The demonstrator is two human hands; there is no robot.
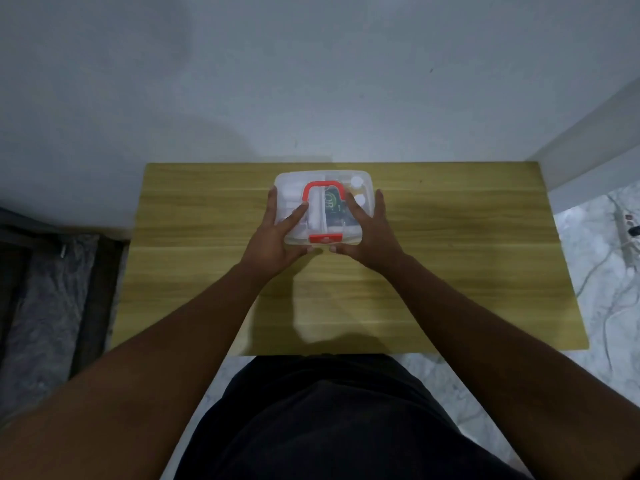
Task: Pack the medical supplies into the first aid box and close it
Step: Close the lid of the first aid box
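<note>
Head camera view shows us a clear plastic first aid box (pixel 323 207) standing on a wooden counter (pixel 450 258), toward the far edge of it and near the middle of its width. We see the lid down on the box. A red handle (pixel 323 190) lies flat on top of the lid, and a red latch (pixel 325 238) sits on the side of the box nearest to the person.

Through the clear lid we can see supplies inside the box: a dark green packet (pixel 334 206) under the handle, two round white caps (pixel 358 192) to the right of the handle, and some white items to the left of it, which are too blurred for us to name.

Our left hand (pixel 277 244) presses on the left part of the box, fingers spread flat over the lid and the thumb at the near lower edge. Our right hand (pixel 370 233) lies against the right part of the box in the same manner, fingers stretched along the lid and side, thumb near the latch. Both hands are flat and wide open, holding the box between them, not closed around anything.
</note>
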